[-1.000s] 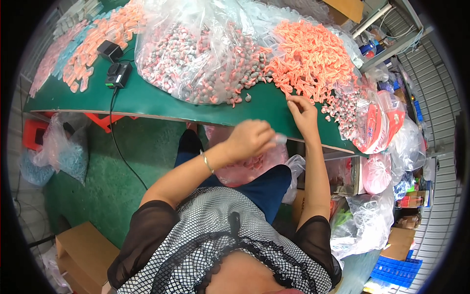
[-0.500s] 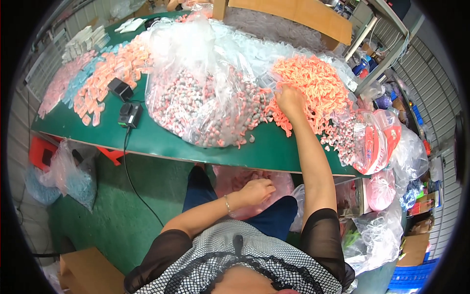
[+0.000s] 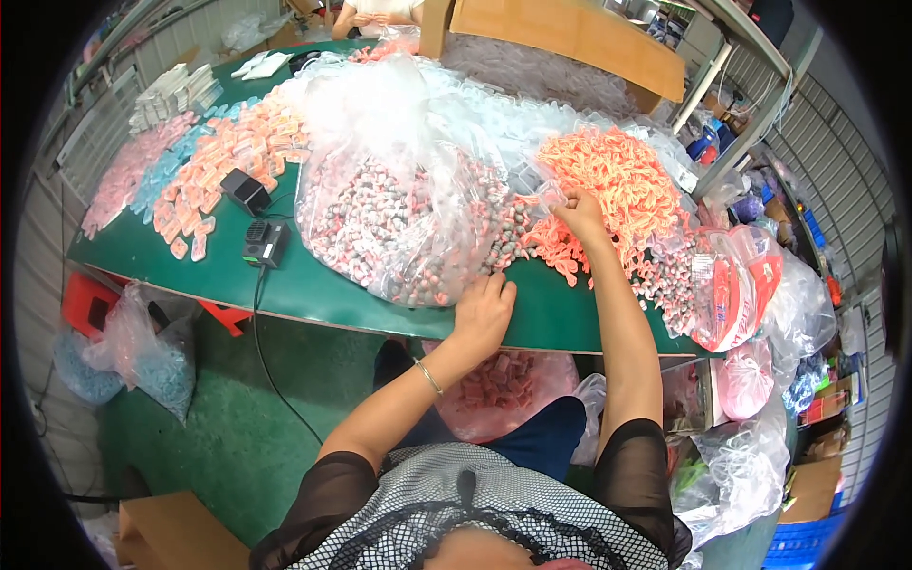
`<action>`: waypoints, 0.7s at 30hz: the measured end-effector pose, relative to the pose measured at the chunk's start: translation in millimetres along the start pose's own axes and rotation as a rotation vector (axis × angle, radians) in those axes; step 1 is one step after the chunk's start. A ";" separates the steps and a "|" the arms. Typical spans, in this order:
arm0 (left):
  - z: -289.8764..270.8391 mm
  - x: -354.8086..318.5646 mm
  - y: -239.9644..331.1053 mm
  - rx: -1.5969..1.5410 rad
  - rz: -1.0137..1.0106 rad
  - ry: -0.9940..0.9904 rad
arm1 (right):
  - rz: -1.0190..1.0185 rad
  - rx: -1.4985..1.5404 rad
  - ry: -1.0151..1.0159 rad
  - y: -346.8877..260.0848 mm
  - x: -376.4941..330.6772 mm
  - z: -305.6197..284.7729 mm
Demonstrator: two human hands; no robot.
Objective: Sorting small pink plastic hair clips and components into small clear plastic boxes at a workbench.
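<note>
My right hand [image 3: 581, 215] is at the left side of a heap of orange looped plastic straps [image 3: 616, 176], fingers closed on a small clear plastic case [image 3: 549, 196]. My left hand [image 3: 484, 312] reaches over the table's front edge with fingers stretched forward, holding nothing I can see. Just beyond its fingertips lie loose small pink-and-grey pieces [image 3: 503, 249]. These spill from a large clear bag [image 3: 366, 228] full of the same pieces. Below the table edge, a pink plastic bag [image 3: 499, 385] by my lap holds reddish rectangular pieces.
On the green table [image 3: 190, 275] stand two black devices [image 3: 264, 242], one with a cable. Orange cases [image 3: 228, 157] and white stacks [image 3: 174, 97] lie left. Clear cases are heaped behind. A red-and-clear bag [image 3: 736, 290] sits right. Another person [image 3: 382, 17] sits opposite.
My left hand has risen from the pink bag at my lap to the table edge near the pink-and-grey pieces. My right hand has shifted slightly, and a clear case now shows at its fingers.
</note>
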State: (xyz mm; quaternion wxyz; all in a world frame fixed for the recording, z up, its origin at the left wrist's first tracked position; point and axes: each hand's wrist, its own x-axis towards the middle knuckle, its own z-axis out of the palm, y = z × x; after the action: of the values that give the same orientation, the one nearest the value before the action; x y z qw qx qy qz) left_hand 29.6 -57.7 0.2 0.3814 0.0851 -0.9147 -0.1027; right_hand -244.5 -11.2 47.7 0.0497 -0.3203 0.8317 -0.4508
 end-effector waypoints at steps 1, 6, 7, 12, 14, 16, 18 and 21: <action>0.5 1.6 -0.2 0.033 -0.021 -0.064 | 0.004 0.140 -0.031 -1.7 -3.1 -2.4; 2.4 12.1 -3.9 0.067 -0.023 -0.187 | -0.065 0.365 -0.031 -15.2 -19.5 -7.8; 4.9 13.8 -4.4 0.071 0.009 -0.152 | -0.082 0.431 0.001 -18.2 -24.0 -10.1; 4.9 15.0 -3.0 0.125 0.011 -0.071 | -0.398 0.184 0.170 -34.0 -72.7 -24.5; 3.6 14.7 -2.0 0.145 0.004 -0.110 | -0.572 0.011 0.146 -34.6 -107.2 -29.8; 5.4 18.0 -2.9 0.147 0.007 -0.172 | -0.634 -0.112 0.100 -29.2 -146.4 -33.9; 5.9 18.1 -4.4 0.147 0.022 -0.171 | -0.692 -0.195 0.095 -19.1 -177.5 -34.6; 5.4 22.2 -5.9 0.124 0.062 -0.167 | -0.676 -0.213 -0.090 -1.4 -201.0 -28.4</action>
State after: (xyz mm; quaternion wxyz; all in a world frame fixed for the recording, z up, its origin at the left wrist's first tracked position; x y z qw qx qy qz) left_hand 10.8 -67.9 10.1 0.3007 0.0713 -0.9502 -0.0409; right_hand -95.6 124.8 24.1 -0.0994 -0.6003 0.7180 -0.3380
